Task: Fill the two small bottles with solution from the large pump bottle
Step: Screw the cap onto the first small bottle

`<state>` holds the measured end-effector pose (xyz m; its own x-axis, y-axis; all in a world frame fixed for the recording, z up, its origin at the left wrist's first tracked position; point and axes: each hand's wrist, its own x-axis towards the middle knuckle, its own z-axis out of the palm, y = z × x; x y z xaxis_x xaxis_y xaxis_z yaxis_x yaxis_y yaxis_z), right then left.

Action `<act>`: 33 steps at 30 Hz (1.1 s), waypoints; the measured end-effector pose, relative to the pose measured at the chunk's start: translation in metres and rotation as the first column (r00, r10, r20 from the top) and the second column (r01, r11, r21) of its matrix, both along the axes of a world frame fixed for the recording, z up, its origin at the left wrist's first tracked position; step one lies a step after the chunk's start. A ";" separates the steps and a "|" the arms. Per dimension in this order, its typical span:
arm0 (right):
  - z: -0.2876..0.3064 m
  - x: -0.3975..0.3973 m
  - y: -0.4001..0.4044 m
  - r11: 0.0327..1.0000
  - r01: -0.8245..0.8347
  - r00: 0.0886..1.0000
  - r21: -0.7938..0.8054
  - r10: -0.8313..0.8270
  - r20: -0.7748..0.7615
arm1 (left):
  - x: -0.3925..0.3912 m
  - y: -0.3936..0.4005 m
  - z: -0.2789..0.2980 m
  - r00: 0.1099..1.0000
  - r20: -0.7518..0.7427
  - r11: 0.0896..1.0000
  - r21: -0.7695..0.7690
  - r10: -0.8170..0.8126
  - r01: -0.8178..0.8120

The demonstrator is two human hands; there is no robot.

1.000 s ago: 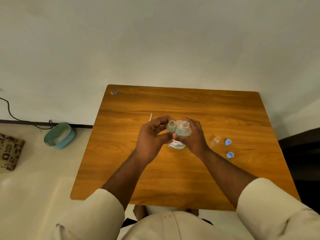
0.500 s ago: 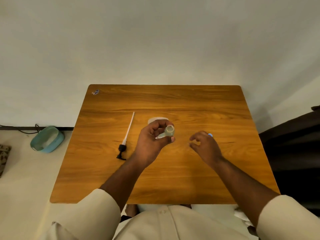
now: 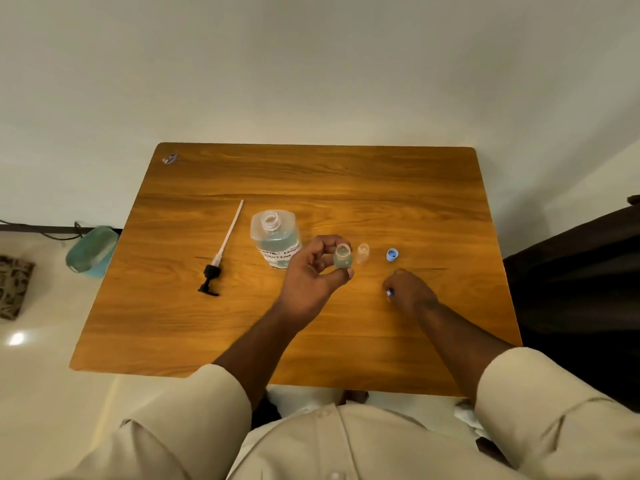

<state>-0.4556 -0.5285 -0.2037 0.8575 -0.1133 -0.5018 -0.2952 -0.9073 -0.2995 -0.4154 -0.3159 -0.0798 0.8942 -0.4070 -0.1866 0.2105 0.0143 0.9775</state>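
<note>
Centre of frame: left hand (image 3: 313, 271) raised over the wooden table (image 3: 346, 188), thumb and fingertips pinching a small bottle (image 3: 343, 257), uncapped, holding bluish solution. Just right of it, a second small bottle (image 3: 362, 252), clear and uncapped, stands on the table. Large bottle (image 3: 276, 238) stands left of the hand, neck open; its pump (image 3: 221, 252) lies further left. Right hand (image 3: 410, 291), lower right of centre, fingers curled round a blue cap (image 3: 390, 292). Another blue cap (image 3: 392, 254) lies above it.
</note>
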 end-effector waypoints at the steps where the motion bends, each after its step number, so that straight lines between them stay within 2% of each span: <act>1: 0.001 -0.003 0.003 0.999 -0.051 0.999 0.015 0.051 -0.015 | -0.002 -0.001 -0.001 1.000 0.004 1.000 0.004 0.007 -0.007; 3: 0.007 -0.008 0.008 0.989 -0.106 0.994 0.101 0.105 0.019 | -0.005 -0.004 -0.001 0.999 0.021 1.000 0.003 0.025 -0.025; 4: 0.014 -0.010 0.012 0.980 -0.093 0.994 0.176 0.079 0.081 | -0.006 -0.005 -0.001 0.999 0.030 0.999 0.000 0.033 -0.033; 6: 0.040 -0.009 0.017 0.935 0.024 0.971 0.354 -0.106 0.213 | -0.007 -0.006 0.002 0.998 0.041 0.999 -0.006 0.046 -0.046; 8: 0.077 -0.006 0.018 0.866 0.135 0.909 0.482 -0.301 0.287 | -0.007 -0.007 0.005 0.997 0.055 0.998 -0.013 0.058 -0.057; 10: 0.116 -0.002 0.016 0.754 0.177 0.852 0.633 -0.439 0.285 | -0.008 -0.007 0.009 0.996 0.055 0.997 -0.033 0.066 -0.065; 12: 0.156 -0.002 0.014 0.626 0.137 0.822 0.767 -0.504 0.264 | -0.009 -0.010 0.012 0.996 0.050 0.996 -0.064 0.068 -0.065; 14: 0.185 -0.001 0.016 0.576 0.055 0.812 0.815 -0.501 0.299 | -0.010 -0.012 0.014 0.997 0.040 0.995 -0.080 0.065 -0.062; 17: 0.215 -0.001 0.019 0.637 -0.101 0.795 0.764 -0.410 0.447 | -0.010 -0.017 0.021 0.998 0.051 0.993 -0.105 0.048 -0.043; 21: 0.225 0.002 0.021 0.793 -0.284 0.761 0.539 -0.156 0.630 | -0.010 -0.021 0.031 0.994 0.108 0.993 -0.119 0.022 -0.009; 26: 0.232 0.007 0.020 0.863 -0.367 0.742 0.347 0.048 0.668 | -0.011 -0.023 0.039 0.986 0.167 0.994 -0.113 0.014 0.005; 33: 0.246 0.013 0.018 0.882 -0.446 0.713 0.155 0.245 0.657 | -0.011 -0.024 0.039 0.988 0.152 0.998 -0.069 0.003 0.008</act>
